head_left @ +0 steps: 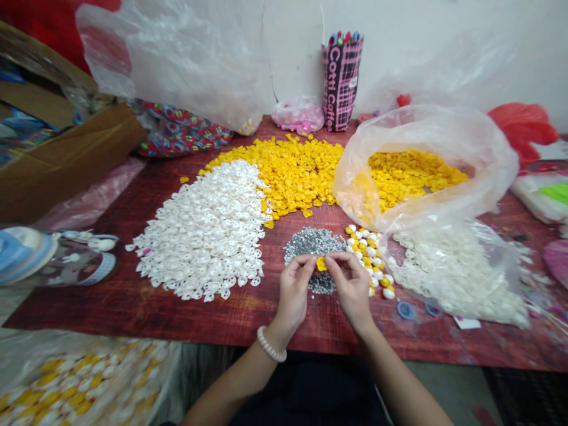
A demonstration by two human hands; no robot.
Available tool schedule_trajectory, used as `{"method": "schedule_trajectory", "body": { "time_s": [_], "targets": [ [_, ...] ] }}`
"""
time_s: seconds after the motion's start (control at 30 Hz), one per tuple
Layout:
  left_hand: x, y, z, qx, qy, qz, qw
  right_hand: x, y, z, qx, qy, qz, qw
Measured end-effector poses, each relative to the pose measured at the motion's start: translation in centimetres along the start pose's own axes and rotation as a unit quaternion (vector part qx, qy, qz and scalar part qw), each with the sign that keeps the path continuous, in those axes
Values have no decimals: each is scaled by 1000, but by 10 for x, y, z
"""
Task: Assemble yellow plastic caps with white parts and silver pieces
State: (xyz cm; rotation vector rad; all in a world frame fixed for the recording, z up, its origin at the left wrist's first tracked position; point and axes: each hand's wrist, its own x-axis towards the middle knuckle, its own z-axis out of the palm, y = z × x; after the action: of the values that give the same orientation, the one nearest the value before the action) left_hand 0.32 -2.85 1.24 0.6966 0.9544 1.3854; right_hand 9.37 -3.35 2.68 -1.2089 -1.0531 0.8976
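A small yellow plastic piece [321, 264] is pinched between the fingertips of my left hand [294, 289] and my right hand [352, 290]. Both hands are closed on it, above a heap of tiny grey beads [310, 241] on the dark red table. To the left spreads a big pile of white plastic pieces [204, 231]. Behind the beads lies a broad pile of yellow pieces [297, 171]. Just right of my right hand sits a cluster of joined yellow-and-white pieces [368, 251].
A clear bag [444, 213] lies open over more yellow pieces, beside a bag of whitish pieces [465, 266]. At far left are a bottle [75, 260] and a cardboard box [66, 165]. A plaid bag [341, 83] stands at the wall. Below left, a sack holds yellow-and-white pieces [75, 384].
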Motion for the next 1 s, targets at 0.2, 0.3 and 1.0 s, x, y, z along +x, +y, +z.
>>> {"method": "schedule_trajectory", "body": {
  "time_s": [0.2,0.3,1.0],
  "targets": [
    [-10,5,5,17,29,49,998,-1,-6,6,26,29,22,999],
    [-14,6,8,42,10,55,998,-3,-3,10,34,43,19,998],
    [-2,25,5,-47,-123,-124,984,26,-31,-39,-325,-129,-351,869]
  ]
}}
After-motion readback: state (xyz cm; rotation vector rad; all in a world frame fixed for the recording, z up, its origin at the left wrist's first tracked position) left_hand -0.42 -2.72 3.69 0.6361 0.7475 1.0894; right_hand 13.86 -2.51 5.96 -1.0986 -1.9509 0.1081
